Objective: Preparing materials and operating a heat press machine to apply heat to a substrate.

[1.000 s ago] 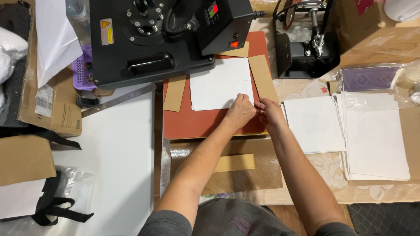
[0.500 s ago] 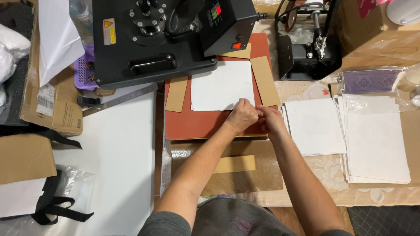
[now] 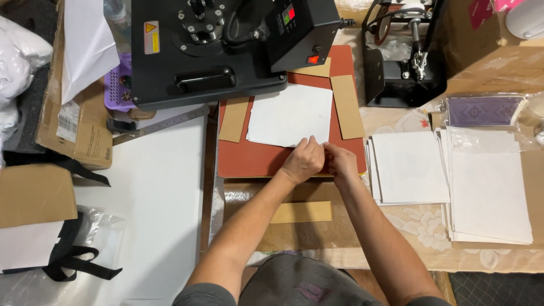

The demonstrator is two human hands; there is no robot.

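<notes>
Left hand [image 3: 304,161]: forearm reaching up from the lower middle, wrist straight, knuckles up, fingers curled and pinching the near edge of the white sheet, close to its near right corner.
Right hand [image 3: 342,161]: forearm angled in from the lower right, fingers bent and closed on the same near edge, fingertips touching those of the left hand.
White sheet [image 3: 290,116]: flat on the red pad, roughly centred, far edge just short of the black upper plate.
Red pad [image 3: 255,161]: lower platen of the heat press, near edge along the front of the tabletop; both hands resting over its near right part.
Heat press [image 3: 215,45]: black upper plate swung away toward the far left, control box at its right.
Brown paper strips [image 3: 347,106]: one along the pad's right edge, one at the left edge, one by the far right corner, another on the tabletop near the forearms.
White sheet stacks [image 3: 411,167]: two piles toward the tabletop's right edge, well apart from the hands.
Second press [image 3: 399,73]: small and black, beyond the stacks.
</notes>
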